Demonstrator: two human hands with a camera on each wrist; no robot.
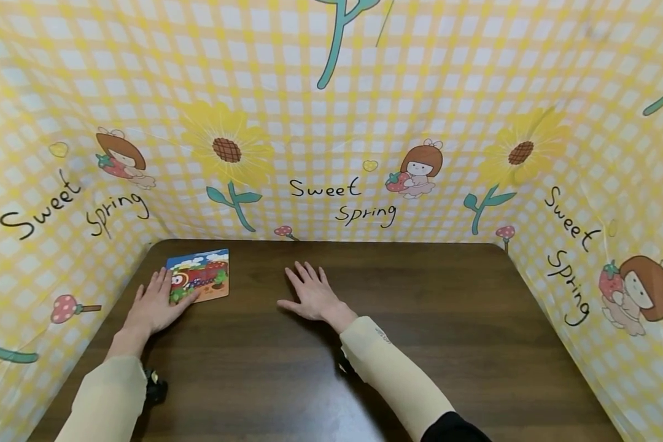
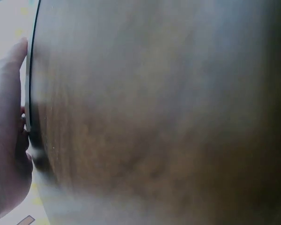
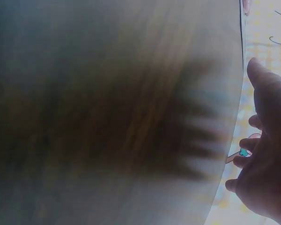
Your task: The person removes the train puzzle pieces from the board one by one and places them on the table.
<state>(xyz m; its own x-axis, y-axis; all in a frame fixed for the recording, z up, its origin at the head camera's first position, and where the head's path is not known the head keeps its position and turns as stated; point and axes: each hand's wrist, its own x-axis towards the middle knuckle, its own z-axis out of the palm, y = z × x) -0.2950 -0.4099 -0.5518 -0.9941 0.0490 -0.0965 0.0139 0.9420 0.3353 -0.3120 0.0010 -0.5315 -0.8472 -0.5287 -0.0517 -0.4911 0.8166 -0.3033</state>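
Note:
A square picture board (image 1: pixel 207 275) with a bright cartoon scene, blue at the top and red across the middle, lies at the far left of the dark wooden table. My left hand (image 1: pixel 153 305) is over its left edge, fingers extended, with the thumb along the near edge. The left wrist view catches this hand (image 2: pixel 9 136) side-on beside the board's thin edge (image 2: pixel 30 84). To the right of the board, my right hand (image 1: pixel 313 299) is spread with straight fingers and holds nothing. Finger shadows fall on the tabletop in the right wrist view, next to that hand (image 3: pixel 271 140).
The brown wooden table (image 1: pixel 420 319) has rounded far corners. A yellow checked cloth (image 1: pixel 320 135) printed with flowers and "Sweet Spring" encloses its back and both sides. A small black device (image 1: pixel 155 388) sits at my left wrist.

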